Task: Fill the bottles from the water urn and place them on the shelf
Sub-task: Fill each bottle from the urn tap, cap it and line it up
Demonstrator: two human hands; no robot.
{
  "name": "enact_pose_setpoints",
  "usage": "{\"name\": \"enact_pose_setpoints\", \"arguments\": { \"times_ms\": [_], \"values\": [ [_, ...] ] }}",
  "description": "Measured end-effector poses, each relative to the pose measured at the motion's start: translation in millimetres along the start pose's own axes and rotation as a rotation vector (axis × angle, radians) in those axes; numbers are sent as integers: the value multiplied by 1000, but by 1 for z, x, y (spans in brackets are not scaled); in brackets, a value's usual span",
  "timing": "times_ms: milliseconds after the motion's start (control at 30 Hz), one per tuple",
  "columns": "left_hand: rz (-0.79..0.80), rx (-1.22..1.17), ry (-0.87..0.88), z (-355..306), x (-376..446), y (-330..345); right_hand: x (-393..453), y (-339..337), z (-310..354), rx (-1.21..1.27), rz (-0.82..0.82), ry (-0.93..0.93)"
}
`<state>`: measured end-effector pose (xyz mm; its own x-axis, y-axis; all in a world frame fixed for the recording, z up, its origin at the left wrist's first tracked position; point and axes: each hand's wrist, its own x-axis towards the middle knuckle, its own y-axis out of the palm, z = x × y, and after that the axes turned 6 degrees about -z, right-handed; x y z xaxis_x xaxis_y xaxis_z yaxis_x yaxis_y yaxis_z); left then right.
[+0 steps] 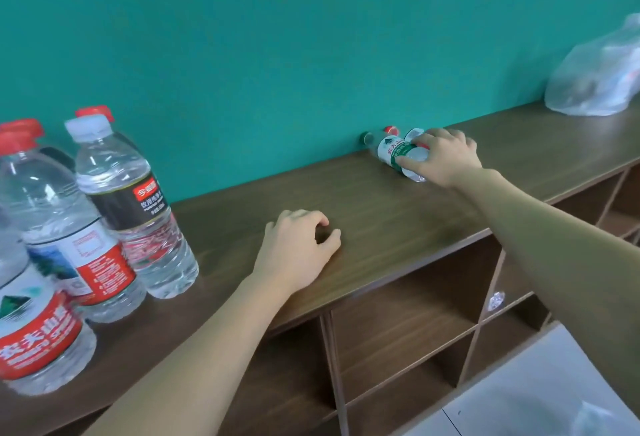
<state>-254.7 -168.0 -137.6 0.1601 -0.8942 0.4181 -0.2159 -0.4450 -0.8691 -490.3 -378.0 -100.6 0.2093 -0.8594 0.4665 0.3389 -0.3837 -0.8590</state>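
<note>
The small bottle with the green-and-white label lies on the top board of the shelf, close against the teal wall, and the right hand covers its near end, with fingers curled over the label, so this grip is clamped on the bottle. In the head view, the only one there is, the bottle's long axis runs from the hand up and left toward the wall; a dark green cap and a red cap show just past its far end, and I cannot tell which of them belongs to it. The right hand is plainly the nearer one; the left hand rests well apart on the bare wood, loosely curled, its grip closed on nothing. At the left edge stand four or so larger bottles, upright and close together, all seemingly full. The front ones carry red-and-white labels with white Chinese characters, blurred but partly legible; a black label with an orange badge sits on the white-capped one behind. The green label also bears Chinese characters, too small to read surely. A clear plastic bag lies far right. No urn is in sight, so any filling must happen elsewhere.
</note>
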Motion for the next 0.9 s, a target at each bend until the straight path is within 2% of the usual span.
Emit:
{"name": "enact_pose_setpoints", "arguments": {
  "times_ms": [167, 433, 533, 900],
  "values": [
    [-30, -20, -20, 2, 0, 2, -4, 4, 6, 89, 28, 11],
    [-44, -73, -113, 4, -12, -6, -41, -6, 47, 37, 34, -28],
    [-62, -124, -148, 10, -24, -18, -69, -6, 72, 43, 13, -81],
    [-289, -317, -297, 42, -82, -79, -180, -42, 162, 96, -39, -334]
  ]
}}
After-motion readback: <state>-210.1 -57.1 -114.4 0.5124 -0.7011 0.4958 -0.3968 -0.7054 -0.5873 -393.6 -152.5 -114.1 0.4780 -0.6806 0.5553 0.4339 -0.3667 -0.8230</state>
